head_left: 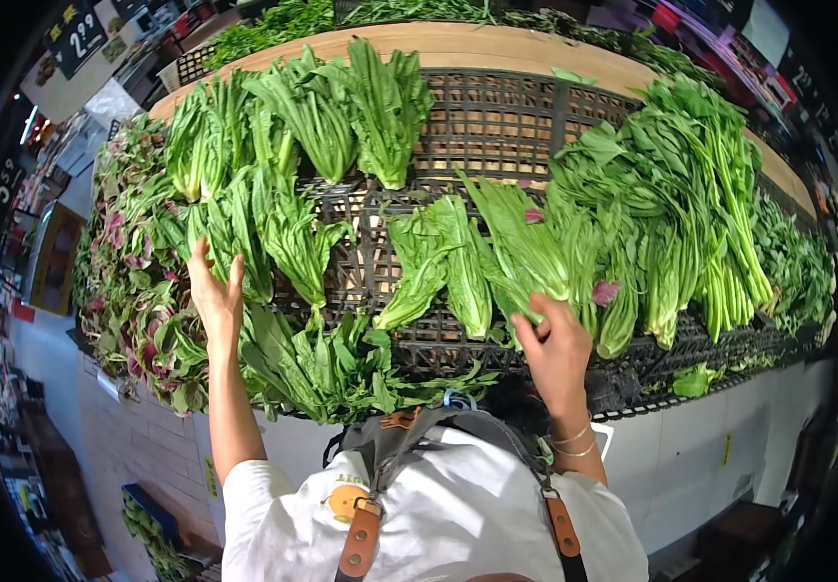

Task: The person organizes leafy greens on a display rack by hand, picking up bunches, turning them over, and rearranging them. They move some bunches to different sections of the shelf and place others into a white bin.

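My right hand (557, 349) is at the stem end of a leaf lettuce (526, 242), its fingers curled round the base, which they partly hide. This lettuce lies tilted over the neighbouring heads, its leaf tips pointing away from me. My left hand (215, 296) is held up with fingers spread and nothing in it. Beneath and beside it are another lettuce head (240, 228) and red-green amaranth leaves (143, 320). Between my hands, a smaller lettuce (301, 247) and a pair of heads (463, 272) rest on the black crates (366, 242).
Long-stemmed greens (720, 213) are stacked at the right. More lettuces (317, 116) stand in a back row at the left. A wooden ledge (506, 48) runs behind the crates. Price signs (78, 41) hang at the far left. Dark green leafy bunches (332, 369) lie along the front edge.
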A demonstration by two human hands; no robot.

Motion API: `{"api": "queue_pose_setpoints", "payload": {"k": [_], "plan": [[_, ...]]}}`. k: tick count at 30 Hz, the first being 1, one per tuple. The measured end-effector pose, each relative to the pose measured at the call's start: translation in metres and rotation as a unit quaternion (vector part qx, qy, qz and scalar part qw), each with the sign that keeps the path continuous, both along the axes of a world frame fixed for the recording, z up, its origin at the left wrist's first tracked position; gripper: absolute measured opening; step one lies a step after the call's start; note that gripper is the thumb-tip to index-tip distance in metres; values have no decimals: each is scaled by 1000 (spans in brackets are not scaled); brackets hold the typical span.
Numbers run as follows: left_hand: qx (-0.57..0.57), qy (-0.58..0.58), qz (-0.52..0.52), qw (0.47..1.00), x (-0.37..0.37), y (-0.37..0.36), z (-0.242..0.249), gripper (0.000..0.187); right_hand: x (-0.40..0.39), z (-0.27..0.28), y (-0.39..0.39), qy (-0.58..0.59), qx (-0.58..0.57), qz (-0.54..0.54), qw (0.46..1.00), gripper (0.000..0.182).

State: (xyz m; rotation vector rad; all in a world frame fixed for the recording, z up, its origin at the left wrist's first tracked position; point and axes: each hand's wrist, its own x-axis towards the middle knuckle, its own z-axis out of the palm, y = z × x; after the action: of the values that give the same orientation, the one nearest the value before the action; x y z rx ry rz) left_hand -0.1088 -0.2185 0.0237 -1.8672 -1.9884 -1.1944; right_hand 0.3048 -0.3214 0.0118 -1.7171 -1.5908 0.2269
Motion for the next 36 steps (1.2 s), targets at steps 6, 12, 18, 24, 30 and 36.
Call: {"api": "queue_pose_setpoints", "payload": {"k": [6,12,18,24,30,36], "plan": [[-62,-72,-183,979,89,-18,17,35,30,-2,35,-232,33,-45,971,55],[-141,-159,-375,902,166,-52,17,34,57,10,48,156,-25,-50,986,34],[-208,-109,-443,865,188,-51,0,34,84,2,37,655,19,22,755,23],[-275,94,-389,874,219,-33,-50,42,75,25,29,363,61,-61,928,33],[-240,121,-313,911,259,-28,-73,62,72,103,85,334,111,7,936,31],[-355,-48,-322,877,236,-21,-70,58,44,135,191,560,175,209,782,31]]}}
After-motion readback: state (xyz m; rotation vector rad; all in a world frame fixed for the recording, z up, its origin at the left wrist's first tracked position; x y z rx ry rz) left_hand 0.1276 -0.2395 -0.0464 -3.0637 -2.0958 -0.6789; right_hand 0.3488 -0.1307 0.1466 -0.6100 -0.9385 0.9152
